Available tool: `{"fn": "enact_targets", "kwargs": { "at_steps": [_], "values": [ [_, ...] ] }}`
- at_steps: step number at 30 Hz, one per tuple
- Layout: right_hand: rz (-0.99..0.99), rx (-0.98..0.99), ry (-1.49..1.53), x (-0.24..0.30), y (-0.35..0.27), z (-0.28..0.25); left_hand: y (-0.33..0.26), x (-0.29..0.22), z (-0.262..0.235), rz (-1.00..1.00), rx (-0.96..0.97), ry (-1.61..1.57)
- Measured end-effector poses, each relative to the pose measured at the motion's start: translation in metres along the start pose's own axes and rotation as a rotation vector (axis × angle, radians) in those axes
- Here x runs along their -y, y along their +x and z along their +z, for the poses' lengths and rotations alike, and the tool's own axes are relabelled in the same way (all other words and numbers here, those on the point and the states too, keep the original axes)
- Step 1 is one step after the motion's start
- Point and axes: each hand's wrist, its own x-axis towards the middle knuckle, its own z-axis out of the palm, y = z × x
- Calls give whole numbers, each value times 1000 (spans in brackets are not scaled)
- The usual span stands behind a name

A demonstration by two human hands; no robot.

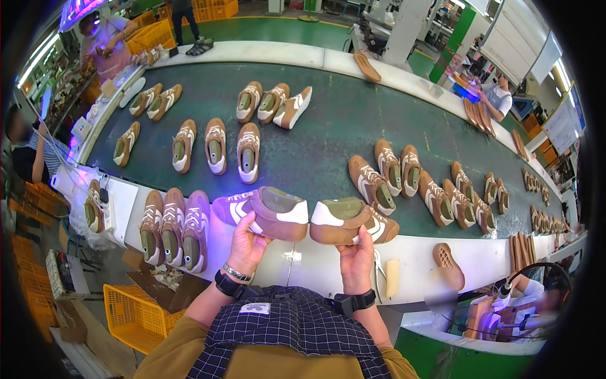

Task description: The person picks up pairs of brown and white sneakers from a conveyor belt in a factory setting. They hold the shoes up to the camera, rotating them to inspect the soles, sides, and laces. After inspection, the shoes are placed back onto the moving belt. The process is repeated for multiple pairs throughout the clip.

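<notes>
My left hand (247, 247) grips a brown sneaker (287, 226) with white trim and a white heel patch, its toe lit purple. In my right hand (357, 258) is a matching sneaker (334, 235), toe pointing right. Both are raised over the near ledge, heels facing each other with a narrow gap between. Their olive insoles show through the openings. On the ledge left of my hands, three similar sneakers (172, 218) stand side by side. Right of my right hand lie a thin metal hand tool (379, 273) and a cream-coloured block (392, 278).
A green belt (303, 158) bordered by white ledges carries several sneakers (215, 146) in groups. One shoe sole (449, 265) lies on the near ledge, another (366, 67) on the far ledge. A yellow crate (136, 316) stands lower left. Several people work around the belt.
</notes>
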Motion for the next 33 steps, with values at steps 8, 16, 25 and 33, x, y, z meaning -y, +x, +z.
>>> {"fn": "enact_targets", "kwargs": {
  "at_steps": [8, 16, 25, 33],
  "values": [
    [6, -57, 8, -3, -3, 2, 3, 4, -2, -3, -26, 13],
    [7, -61, 35, -7, -2, -1, 3, 5, -5, -40, -40, 10],
    [4, -82, 8, -7, -4, 0, 5, 7, -5, -33, -94, 65],
    [-79, -55, -125, -3, -5, 0, 2, 2, -6, 16, -51, 171]
  ]
}}
